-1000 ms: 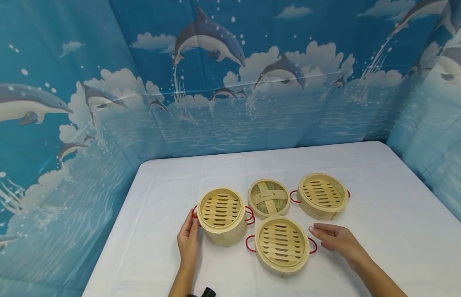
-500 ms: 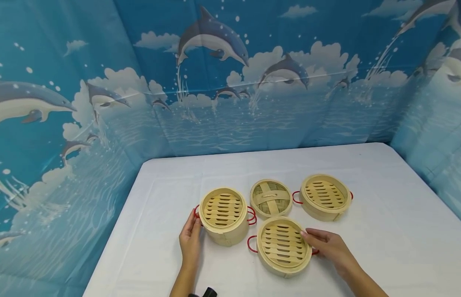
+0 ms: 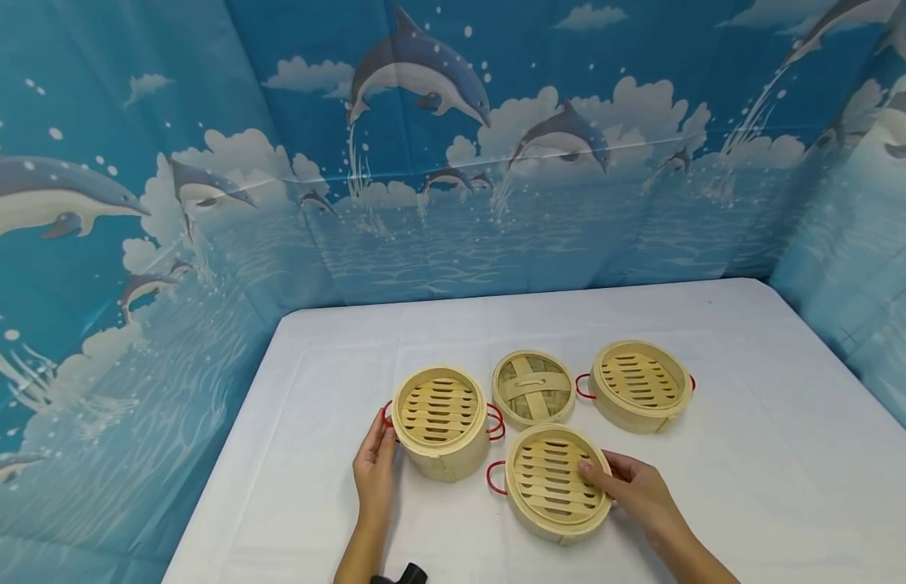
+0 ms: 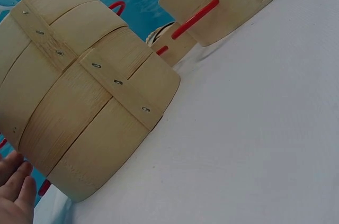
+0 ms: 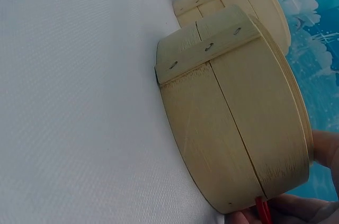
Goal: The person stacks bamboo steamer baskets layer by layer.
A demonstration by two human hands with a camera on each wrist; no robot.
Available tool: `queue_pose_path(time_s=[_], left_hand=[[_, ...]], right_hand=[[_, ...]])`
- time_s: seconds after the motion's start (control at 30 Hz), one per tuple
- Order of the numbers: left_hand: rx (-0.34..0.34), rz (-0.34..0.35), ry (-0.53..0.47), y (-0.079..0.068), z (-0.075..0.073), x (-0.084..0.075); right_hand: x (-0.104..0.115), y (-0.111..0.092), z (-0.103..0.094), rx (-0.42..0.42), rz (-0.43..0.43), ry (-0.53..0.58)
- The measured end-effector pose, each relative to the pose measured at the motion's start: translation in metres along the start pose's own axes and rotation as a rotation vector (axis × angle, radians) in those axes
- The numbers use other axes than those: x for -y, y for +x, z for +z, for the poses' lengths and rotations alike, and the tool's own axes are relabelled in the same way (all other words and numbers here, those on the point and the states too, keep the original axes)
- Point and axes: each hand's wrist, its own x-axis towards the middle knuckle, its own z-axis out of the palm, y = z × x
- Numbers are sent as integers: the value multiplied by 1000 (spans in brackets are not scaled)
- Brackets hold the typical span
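While a blue curtain (image 3: 423, 235) printed with dolphins, clouds and waves surrounds the far side and both ends, a table (image 3: 752, 365) under a white cloth fills the lower part of the head view. Largest on it is a stack (image 3: 440, 418) of two bamboo steamers, upright at the left, its top tier showing a slatted floor. A single steamer (image 3: 555, 487) sits to the right of the stack and nearer the person, while another steamer (image 3: 637, 385) stands farther back at the far right of the group. Between the stack and that back steamer lies a round woven lid (image 3: 533, 388) with crossed strips, just beyond the nearer steamer; whether those two touch I cannot tell. The right hand (image 3: 638, 491) grips the nearer steamer by its right side, thumb over the rim onto the slats and fingers against the outside. The left hand (image 3: 375, 466) rests its loose fingers against the left side of the stack, beside a red handle (image 3: 387, 414). Smallest are these thin red loops on the steamers' sides.
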Motion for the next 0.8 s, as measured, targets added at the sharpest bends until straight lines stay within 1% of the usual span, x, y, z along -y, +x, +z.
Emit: queue_pose_path(time_s=[0.2,0.4,0.5,0.63,0.73,0.8], left_hand=[[-12,-4,4,0,0,1],[-16,-21,-2,0,0,2],[-18,-26,4,-1,2,-7],[-23,-27,5,-1,3,-10],[-20,-20,-4,0,0,-2],[-13,-9,-11,1,0,0]], right_hand=[[1,3,-1,1,25,22],[2,5,-4,-12,13,5],[3,6,-6,-12,-4,-24],[3,9,-7,-13,-34,-62],[5,9,-7,-11,-62,-87],[8,7,-8,-11,-79,-98]])
